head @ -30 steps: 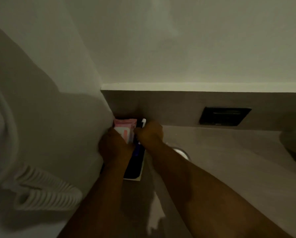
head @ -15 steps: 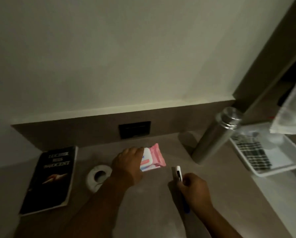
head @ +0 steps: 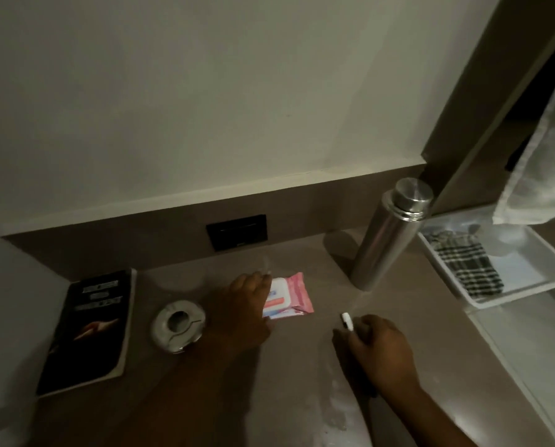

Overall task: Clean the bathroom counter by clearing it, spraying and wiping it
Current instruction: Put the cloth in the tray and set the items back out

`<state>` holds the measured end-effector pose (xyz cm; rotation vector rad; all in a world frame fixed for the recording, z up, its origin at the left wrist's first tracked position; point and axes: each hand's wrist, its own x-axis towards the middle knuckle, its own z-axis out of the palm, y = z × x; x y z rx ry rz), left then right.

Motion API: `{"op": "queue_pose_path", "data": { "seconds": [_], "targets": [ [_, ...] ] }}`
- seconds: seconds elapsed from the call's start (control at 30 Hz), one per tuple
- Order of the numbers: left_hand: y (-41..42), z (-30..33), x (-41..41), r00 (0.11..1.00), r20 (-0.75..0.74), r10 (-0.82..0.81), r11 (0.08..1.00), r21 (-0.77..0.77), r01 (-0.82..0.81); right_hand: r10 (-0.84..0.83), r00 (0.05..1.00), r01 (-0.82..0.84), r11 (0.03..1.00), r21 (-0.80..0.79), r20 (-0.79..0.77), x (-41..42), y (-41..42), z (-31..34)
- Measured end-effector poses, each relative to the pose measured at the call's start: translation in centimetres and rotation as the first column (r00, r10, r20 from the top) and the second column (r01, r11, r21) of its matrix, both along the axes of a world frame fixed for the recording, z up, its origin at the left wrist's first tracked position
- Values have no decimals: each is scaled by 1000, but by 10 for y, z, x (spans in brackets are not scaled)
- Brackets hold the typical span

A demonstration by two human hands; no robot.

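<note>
Both hands are down on the counter (head: 302, 398) now. A second ago they were jammed into the far corner by the wall, grabbing the pink wipes pack (head: 289, 296) and a white-tipped pen-like stick (head: 347, 320) off the book (head: 89, 330). Half a second ago they were already over open counter with both items, about where they are now.

Left hand (head: 237, 312): palm down over the left part of the wipes pack, fingers laid on it. Pack looks flat on the surface. Whether he grips it or just presses on it, I can't tell from here.

Right hand (head: 379, 353): fingers curled round the stick, only its white tip poking out past the knuckles (rest of it hidden under the fist). Can't tell if it touches the counter.

What that means for the task: we're in the clearing stage, and the two items have only been shifted along the counter, not taken off it. Nothing is sprayed or wiped yet, judging by what's out.

Still sitting on the counter:
- book, far left by the wall
- round metal ashtray-like dish (head: 178, 325), between the book and the left hand
- steel flask (head: 382, 235), upright near the back right
- white tray (head: 524, 293) with a checked cloth (head: 469, 267), right of the flask

My guess: pack and stick go toward the tray side next, then the rest. No spray bottle in view.
</note>
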<state>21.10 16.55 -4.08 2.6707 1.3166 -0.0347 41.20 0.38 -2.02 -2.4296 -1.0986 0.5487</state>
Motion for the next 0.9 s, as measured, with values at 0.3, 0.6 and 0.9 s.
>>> {"op": "queue_pose_path", "data": {
  "seconds": [0.3,0.6,0.9],
  "targets": [
    [-10,18,-166,425,363,829,536,-303,-788,512,810,-443,854,274,-285,-197,103,46],
    [-26,13,-261,298,394,870,459,-422,-782,398,795,-463,886,-33,-458,-366,144,6],
    [-40,12,-269,145,463,874,406,-533,-743,267,794,-323,946,-7,-546,-364,149,6]
  ]
}}
